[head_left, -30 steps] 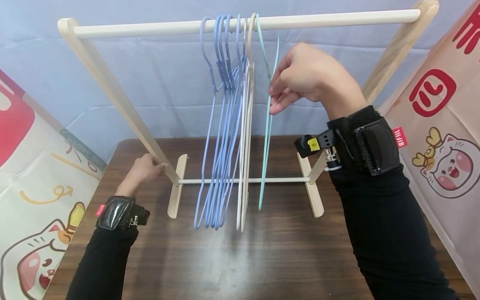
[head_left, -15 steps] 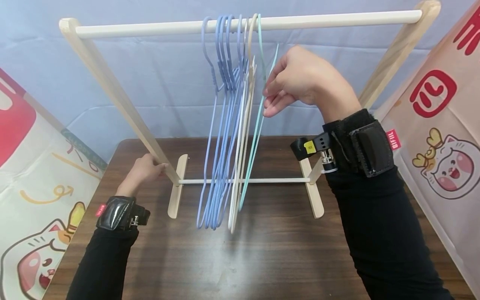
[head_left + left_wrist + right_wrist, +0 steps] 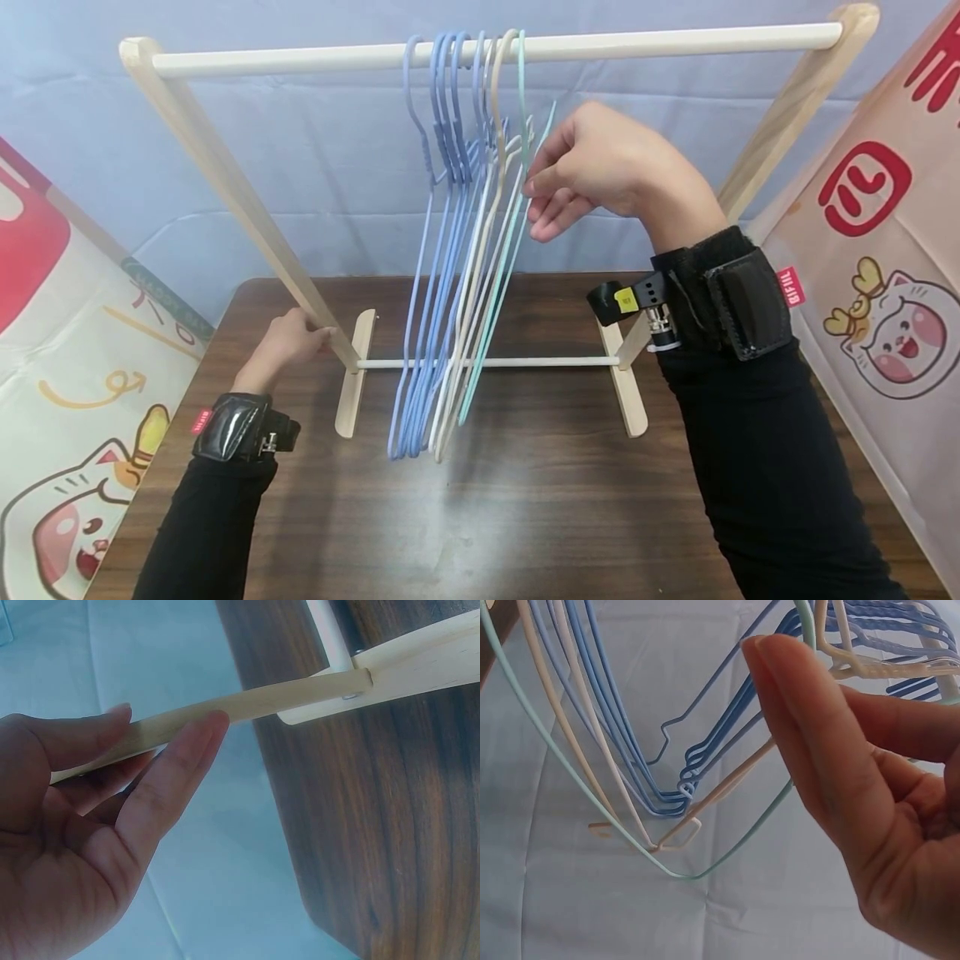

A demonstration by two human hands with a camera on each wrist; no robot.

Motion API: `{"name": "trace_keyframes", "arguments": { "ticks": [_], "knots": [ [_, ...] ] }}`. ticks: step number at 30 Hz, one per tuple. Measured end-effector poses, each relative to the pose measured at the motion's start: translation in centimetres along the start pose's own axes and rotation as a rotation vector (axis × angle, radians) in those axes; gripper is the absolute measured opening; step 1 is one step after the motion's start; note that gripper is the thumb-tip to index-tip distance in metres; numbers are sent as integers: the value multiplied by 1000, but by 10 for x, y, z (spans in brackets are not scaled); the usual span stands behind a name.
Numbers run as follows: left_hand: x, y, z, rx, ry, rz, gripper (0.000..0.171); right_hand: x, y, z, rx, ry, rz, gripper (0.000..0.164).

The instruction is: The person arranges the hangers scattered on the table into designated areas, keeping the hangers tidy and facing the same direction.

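Note:
In the head view, my right hand (image 3: 600,171) pinches a mint-green wire hanger (image 3: 522,92) just below its hook, which hangs on the rack's top rail (image 3: 675,40). In the right wrist view, the fingertips (image 3: 799,671) overlap the mint wire, partly hiding the grip. Left of it hang several blue hangers (image 3: 457,142) and cream or white ones (image 3: 497,92), bunched with their lower ends swung leftward. Low on the left, my left hand (image 3: 288,342) grips the rack's wooden side post (image 3: 262,701), thumb on one face and fingers on the other.
The wooden rack's right post (image 3: 787,117) stands behind my right forearm. Flat feet (image 3: 622,383) and a thin lower bar (image 3: 555,362) support it on a brown wood-grain table (image 3: 525,517). Pale blue cloth (image 3: 300,167) hangs behind; printed panels (image 3: 892,317) flank both sides.
The mint-green hanger's lower end has swung left with the right hand's slight leftward shift. The cream and white hangers' lower ends also lean further left. My left hand stays in place.

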State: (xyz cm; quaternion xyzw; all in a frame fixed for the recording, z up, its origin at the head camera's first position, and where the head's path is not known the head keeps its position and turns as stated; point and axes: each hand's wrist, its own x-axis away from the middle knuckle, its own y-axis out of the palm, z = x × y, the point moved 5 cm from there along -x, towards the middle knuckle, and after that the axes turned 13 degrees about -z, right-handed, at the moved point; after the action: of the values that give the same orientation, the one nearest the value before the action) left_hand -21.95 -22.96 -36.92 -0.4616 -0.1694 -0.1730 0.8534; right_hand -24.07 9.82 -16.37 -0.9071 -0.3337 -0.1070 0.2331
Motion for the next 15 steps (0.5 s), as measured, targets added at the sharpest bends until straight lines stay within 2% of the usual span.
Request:
{"name": "trace_keyframes", "arguments": {
  "ticks": [15],
  "knots": [
    [0,0,1,5,14,10,34,2,-5,23,89,2,-20,23]
  ]
}}
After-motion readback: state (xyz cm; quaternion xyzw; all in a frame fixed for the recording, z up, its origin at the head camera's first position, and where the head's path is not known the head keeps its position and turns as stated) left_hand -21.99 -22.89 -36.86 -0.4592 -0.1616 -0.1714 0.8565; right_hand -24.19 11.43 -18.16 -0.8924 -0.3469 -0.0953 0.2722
